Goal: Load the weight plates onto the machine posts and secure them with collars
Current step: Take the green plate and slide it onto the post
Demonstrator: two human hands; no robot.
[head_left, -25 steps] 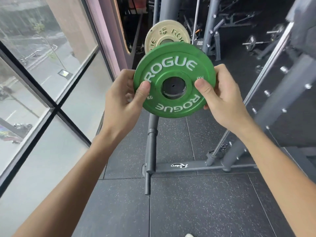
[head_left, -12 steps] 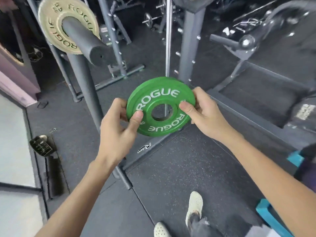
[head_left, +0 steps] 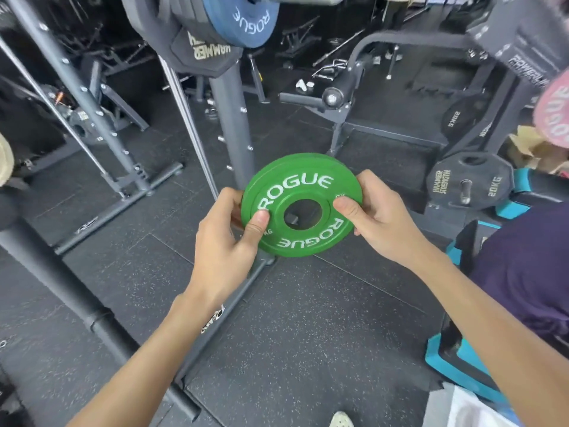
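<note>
since half a second ago the scene behind has swung round, and the green plate (head_left: 303,194) now sits in mid-air below a blue plate (head_left: 246,23), its edges free, just in front of a grey upright (head_left: 234,127). left hand (head_left: 224,241) and right hand (head_left: 385,223) each keep a closed grip on opposite rims, thumbs on the face. it is a smooth flat disc with a round hole, over a speckled rubber floor (head_left: 308,318).
</note>
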